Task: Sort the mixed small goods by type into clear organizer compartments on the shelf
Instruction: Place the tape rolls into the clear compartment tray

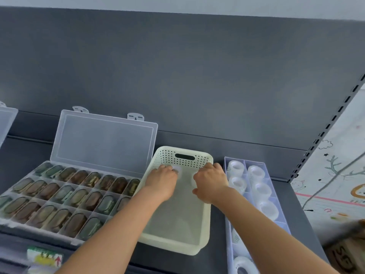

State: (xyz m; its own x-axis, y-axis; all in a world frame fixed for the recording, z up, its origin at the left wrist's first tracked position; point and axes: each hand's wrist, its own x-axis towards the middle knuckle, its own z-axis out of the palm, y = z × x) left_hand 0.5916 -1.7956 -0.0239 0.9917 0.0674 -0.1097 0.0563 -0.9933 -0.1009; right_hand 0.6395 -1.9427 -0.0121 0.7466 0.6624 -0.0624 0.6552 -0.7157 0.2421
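A cream perforated basket [205, 224] stands on the dark shelf, and both my hands reach into its far end. My left hand [162, 181] curls its fingers round a clear tape roll [178, 169] lying on the basket floor. My right hand [211, 182] is curled over a second pale roll [194, 179], which it mostly hides. To the right, a long clear organizer [229, 224] holds clear tape rolls [261, 189] in two rows of compartments. To the left, an open clear organizer [11, 224] holds brown and green oval goods [49, 191] in several compartments.
The left organizer's clear lid [104, 139] stands open against the grey back panel. Another clear lid [7, 119] shows at the far left edge. A price label [44, 258] sits on the shelf's front edge. A patterned floor mat [335, 184] and a cardboard box [347, 252] are on the right.
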